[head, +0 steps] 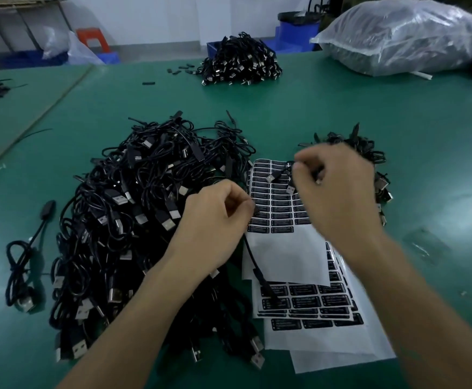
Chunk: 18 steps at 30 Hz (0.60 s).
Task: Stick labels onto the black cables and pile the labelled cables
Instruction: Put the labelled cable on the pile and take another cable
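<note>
A big heap of black USB cables (134, 220) lies left of centre on the green table. White sheets of black labels (279, 203) lie between my hands, with more label sheets (313, 301) below them. My left hand (215, 220) pinches a black cable (253, 262) that hangs down over the sheets. My right hand (338, 189), blurred, grips another cable whose USB plugs (271, 177) stick out over the labels. A smaller pile of cables (369, 153) sits behind my right hand, partly hidden by it.
One loose cable (24, 265) lies at the left. A further cable pile (240, 63) sits at the back centre, with small black parts (178, 69) beside it. A large plastic bag (406, 35) fills the back right. Blue bins (296, 32) stand beyond the table.
</note>
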Motion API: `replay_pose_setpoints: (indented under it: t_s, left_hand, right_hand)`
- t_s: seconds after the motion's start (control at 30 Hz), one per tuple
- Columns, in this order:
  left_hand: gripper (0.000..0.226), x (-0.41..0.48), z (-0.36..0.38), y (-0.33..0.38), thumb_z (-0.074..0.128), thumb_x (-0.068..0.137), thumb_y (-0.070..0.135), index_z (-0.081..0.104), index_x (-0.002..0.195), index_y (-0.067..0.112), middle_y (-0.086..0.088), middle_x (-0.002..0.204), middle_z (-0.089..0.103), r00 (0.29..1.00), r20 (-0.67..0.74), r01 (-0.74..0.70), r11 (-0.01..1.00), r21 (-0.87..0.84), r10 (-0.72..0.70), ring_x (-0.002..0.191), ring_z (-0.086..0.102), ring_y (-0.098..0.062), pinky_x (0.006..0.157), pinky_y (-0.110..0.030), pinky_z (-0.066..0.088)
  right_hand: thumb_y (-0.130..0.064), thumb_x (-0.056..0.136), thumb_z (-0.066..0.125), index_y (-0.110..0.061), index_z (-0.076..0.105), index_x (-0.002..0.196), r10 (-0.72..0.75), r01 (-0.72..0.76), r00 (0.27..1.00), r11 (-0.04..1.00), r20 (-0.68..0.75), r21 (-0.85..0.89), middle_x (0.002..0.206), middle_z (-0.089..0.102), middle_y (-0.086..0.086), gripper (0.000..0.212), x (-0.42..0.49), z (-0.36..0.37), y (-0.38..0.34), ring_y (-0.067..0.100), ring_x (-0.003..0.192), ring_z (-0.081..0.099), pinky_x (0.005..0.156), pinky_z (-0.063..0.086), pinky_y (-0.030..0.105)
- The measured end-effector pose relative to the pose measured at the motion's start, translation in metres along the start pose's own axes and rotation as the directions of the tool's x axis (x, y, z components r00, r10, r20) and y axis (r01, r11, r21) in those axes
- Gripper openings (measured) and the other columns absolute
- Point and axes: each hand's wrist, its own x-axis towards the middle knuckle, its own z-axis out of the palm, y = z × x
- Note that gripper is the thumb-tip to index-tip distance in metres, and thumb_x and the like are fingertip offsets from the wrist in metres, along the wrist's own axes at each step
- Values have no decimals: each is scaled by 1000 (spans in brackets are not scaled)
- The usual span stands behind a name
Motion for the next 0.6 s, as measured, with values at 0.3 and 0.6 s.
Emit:
replay_pose_setpoints:
  t_s: [0.3,0.6]
  left_hand:
    - [24,23,-8,9,59,98,17,64,121,23,0,122,55,938,-228,-108,846,522,261,115,50,-21,78,-30,46]
    - [38,79,-21,14,60,97,12,51,134,12,-20,135,42,981,-162,194,546,815,-107,129,37,-39,96,-46,43]
  right_hand:
    - [-23,97,56,-18,72,90,-62,60,961,998,269,13,76,64,-4,18,-45,26,1,17,68,56,61,50,35]
    - [-17,97,57,-15,71,85,-29,0,958,995,284,102,71,60,-7,18,-46,22,2,13,66,53,64,49,34]
